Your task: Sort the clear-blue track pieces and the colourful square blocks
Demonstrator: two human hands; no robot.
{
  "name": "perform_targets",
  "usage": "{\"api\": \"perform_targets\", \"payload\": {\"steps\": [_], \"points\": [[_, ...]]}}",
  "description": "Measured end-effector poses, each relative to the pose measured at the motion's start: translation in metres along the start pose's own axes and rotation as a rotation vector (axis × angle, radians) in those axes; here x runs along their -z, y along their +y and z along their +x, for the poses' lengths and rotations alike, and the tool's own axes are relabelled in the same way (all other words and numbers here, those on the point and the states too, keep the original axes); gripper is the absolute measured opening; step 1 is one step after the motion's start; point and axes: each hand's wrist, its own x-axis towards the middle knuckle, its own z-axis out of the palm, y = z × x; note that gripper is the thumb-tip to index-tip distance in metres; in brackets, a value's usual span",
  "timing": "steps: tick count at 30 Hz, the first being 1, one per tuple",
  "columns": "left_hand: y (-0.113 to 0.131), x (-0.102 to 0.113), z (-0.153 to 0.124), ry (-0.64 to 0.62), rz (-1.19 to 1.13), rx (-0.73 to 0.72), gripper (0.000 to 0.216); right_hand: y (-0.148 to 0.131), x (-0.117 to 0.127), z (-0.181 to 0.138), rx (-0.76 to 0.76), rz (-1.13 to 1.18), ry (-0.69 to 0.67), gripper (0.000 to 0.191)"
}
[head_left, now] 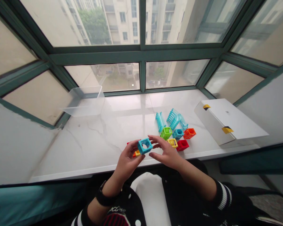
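Observation:
A blue cube block with a round hole through it is held in my left hand, between thumb and fingers. Just to its right is my right hand, fingers and thumb apart, its fingertips close to the block; whether they touch it I cannot tell. Partly hidden behind my left hand are a yellow and orange block and a bit of red. Beyond my right hand stand a green block, another blue block, an orange block, a yellow block and a red block.
Clear blue track pieces, one straight and one curved, lie behind the blocks. A white box with yellow-black tabs stands at the right. A clear plastic bin is at the back left. The marble sill ends at green window frames.

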Motion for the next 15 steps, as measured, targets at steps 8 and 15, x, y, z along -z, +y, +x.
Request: {"api": "perform_targets", "payload": {"steps": [8,15], "points": [[0.013,-0.005,0.001,-0.061,0.374,-0.159,0.056,-0.014,0.013,0.007,0.109,-0.12,-0.017,0.048],[0.014,-0.009,0.006,-0.02,0.372,-0.116,0.067,-0.009,0.02,0.002,0.023,-0.122,-0.041,0.05]]}}
